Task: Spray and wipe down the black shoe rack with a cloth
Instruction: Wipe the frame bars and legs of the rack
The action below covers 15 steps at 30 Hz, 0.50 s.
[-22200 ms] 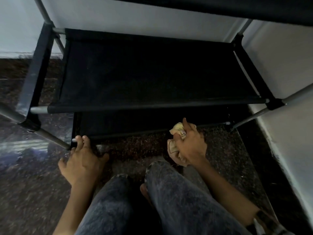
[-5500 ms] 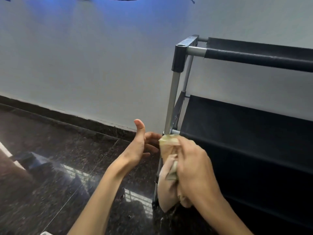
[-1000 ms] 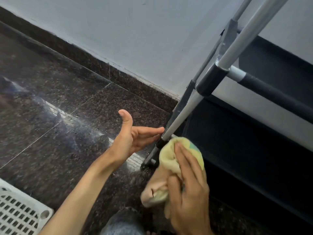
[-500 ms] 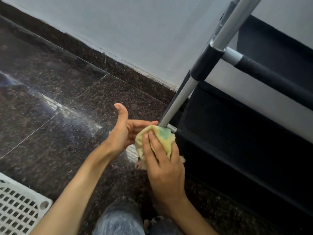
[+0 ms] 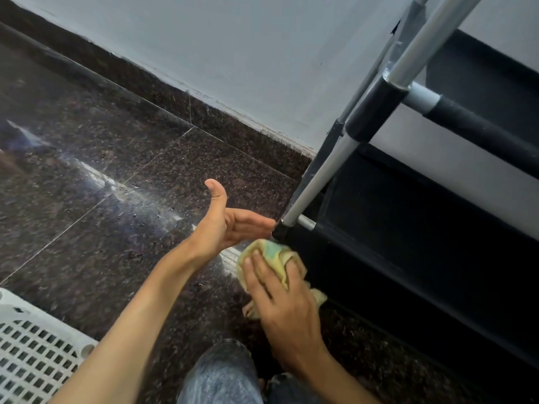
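Down at the foot of the black shoe rack [image 5: 408,228], which fills the right side of the view from one o'clock round to five. The right hand [image 5: 280,310] sits low centre, about six o'clock, fingers curled over a bunched yellow cloth [image 5: 271,258] with a green patch, gripping it and pressing it against the rack's lowest corner, just under the black joint [image 5: 281,233] where the silver upright pole [image 5: 318,182] meets the bottom rail. Cloth and frame are touching there; the rest of the cloth hangs loose below the palm.

The left hand [image 5: 230,223] is just at ten o'clock from the cloth, held flat and spread, thumb pointing straight up, fingers straight and reaching toward that same black joint. The fingertips [image 5: 267,222] look to be at the joint, though whether they actually touch it is hard to tell. It holds nothing.

Both forearms come in from the bottom edge. Denim-clad knees [image 5: 221,374] show at six o'clock on the dark speckled floor [image 5: 102,170]. A white perforated basket [image 5: 32,351] peeks in at eight o'clock. Pale wall [image 5: 248,53] across the top, with a dark skirting strip [image 5: 204,112] running below it.
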Available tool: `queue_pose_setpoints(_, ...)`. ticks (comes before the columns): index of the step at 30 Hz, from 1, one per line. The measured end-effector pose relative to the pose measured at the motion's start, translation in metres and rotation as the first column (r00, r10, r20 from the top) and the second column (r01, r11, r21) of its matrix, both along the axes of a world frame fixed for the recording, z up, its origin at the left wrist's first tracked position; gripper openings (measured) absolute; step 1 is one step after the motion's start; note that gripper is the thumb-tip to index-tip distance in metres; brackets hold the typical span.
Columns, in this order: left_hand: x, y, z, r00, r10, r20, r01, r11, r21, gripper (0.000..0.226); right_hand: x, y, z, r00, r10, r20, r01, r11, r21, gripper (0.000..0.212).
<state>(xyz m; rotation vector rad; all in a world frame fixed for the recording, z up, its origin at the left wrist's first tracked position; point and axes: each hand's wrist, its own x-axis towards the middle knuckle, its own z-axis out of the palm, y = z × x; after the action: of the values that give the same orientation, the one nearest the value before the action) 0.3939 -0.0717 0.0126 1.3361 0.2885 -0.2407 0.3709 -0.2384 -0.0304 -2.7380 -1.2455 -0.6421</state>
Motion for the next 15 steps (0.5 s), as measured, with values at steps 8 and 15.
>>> queue_pose_setpoints(8, -0.001, 0.002, -0.004, 0.998, -0.049, 0.049, 0.047, 0.998, 0.047, 0.107, 0.012, 0.005, -0.032, 0.891, -0.172, -0.419, -0.054, 0.878, -0.475, 0.083)
queue_pose_setpoints(15, -0.005, 0.001, -0.001, 0.999, -0.043, 0.029, 0.039, 0.992, 0.121, 0.102, 0.013, 0.011, -0.026, 0.777, -0.363, -0.514, 0.042, 0.844, -0.534, 0.034)
